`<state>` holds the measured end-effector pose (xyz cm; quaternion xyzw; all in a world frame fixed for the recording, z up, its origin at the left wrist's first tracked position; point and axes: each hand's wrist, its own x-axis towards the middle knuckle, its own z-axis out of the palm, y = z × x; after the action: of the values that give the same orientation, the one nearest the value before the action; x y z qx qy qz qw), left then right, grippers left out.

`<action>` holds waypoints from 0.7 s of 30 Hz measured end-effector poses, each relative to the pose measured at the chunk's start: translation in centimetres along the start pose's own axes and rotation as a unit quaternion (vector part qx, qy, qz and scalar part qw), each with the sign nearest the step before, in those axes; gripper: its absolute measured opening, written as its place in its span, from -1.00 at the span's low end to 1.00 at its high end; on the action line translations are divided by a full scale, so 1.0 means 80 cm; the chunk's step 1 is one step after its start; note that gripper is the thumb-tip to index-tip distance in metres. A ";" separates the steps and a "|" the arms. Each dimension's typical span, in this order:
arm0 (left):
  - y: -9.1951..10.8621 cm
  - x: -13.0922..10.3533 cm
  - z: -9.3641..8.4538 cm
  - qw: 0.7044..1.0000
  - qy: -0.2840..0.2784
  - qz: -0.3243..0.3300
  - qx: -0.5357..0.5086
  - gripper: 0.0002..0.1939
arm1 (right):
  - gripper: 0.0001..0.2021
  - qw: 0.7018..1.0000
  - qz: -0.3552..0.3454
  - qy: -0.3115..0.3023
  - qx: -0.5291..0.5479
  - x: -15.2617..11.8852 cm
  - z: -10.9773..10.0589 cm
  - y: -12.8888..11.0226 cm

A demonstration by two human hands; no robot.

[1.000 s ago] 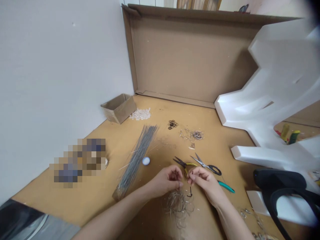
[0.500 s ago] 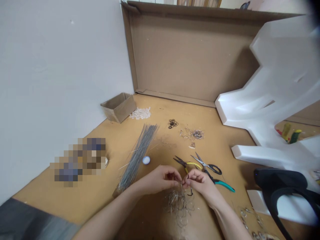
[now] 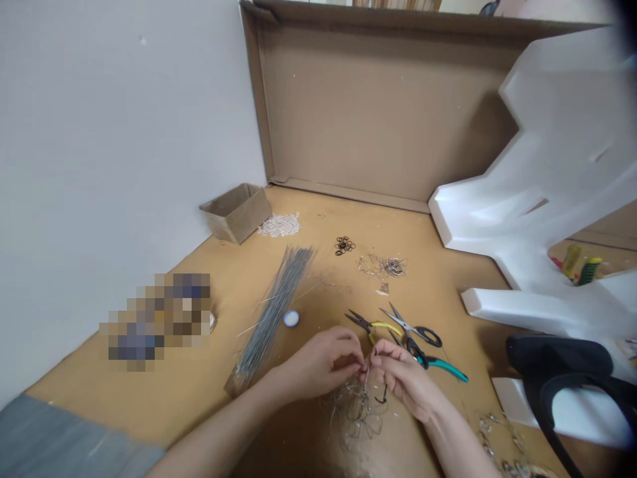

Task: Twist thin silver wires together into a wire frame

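My left hand (image 3: 331, 362) is closed in a pinch on thin wire at the top of a tangle of looped silver wire (image 3: 361, 415). Right beside it, my right hand (image 3: 405, 375) pinches the same wire between thumb and forefinger, the fingertips of both hands almost touching. A small black hooked piece (image 3: 382, 398) dangles below my right hand. The fingers partly hide the exact joint. Just beyond the hands lie yellow-handled pliers (image 3: 365, 322), scissors (image 3: 415, 328) with black handles and a teal-handled tool (image 3: 445, 367).
Left of the hands lies a bundle of straight grey wires (image 3: 279, 305), with a round white lid (image 3: 291, 318) beside it. Farther back are a cardboard box (image 3: 236, 216), clear small pieces (image 3: 281, 224), black rings (image 3: 343, 245) and a wire heap (image 3: 393, 265). White foam (image 3: 502, 305) stands at right.
Both hands stay together with slight finger shifts; the left hand has turned a little. The black hooked piece hangs slightly lower and farther right, and the wire tangle has shifted.
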<state>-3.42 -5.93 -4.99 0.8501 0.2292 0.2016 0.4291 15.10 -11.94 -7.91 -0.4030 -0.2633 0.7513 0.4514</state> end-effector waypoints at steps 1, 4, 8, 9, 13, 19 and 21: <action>0.001 -0.001 -0.003 1.000 -0.008 0.007 0.023 -0.87 | -0.84 1.000 0.003 0.003 0.005 0.000 -0.001 0.000; 0.003 -0.002 -0.008 0.996 -0.031 0.020 0.080 -0.87 | -0.83 1.000 0.010 0.009 0.012 0.000 -0.002 0.000; 0.005 -0.003 -0.007 0.988 -0.041 0.034 0.147 -0.84 | -0.82 0.999 0.022 0.015 0.023 0.000 0.002 0.000; 0.004 -0.003 -0.005 0.986 -0.040 0.037 0.159 -0.84 | -0.82 0.999 0.025 0.017 0.024 0.001 0.003 0.000; 0.002 -0.004 0.000 0.982 -0.040 0.050 0.180 -0.82 | -0.81 0.999 0.027 0.021 0.008 0.001 0.005 0.000; 0.002 -0.002 0.000 0.992 -0.021 0.044 0.114 -0.88 | -0.83 0.992 -0.022 0.036 -0.117 0.002 -0.001 0.003; 0.003 -0.001 -0.001 0.996 0.004 0.028 0.084 -0.88 | -0.82 0.974 -0.088 0.060 -0.199 0.002 -0.003 0.003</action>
<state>-3.48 -6.07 -4.77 0.8883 0.2233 0.1974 0.3493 15.14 -11.86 -8.26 -0.5043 -0.4149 0.6155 0.4412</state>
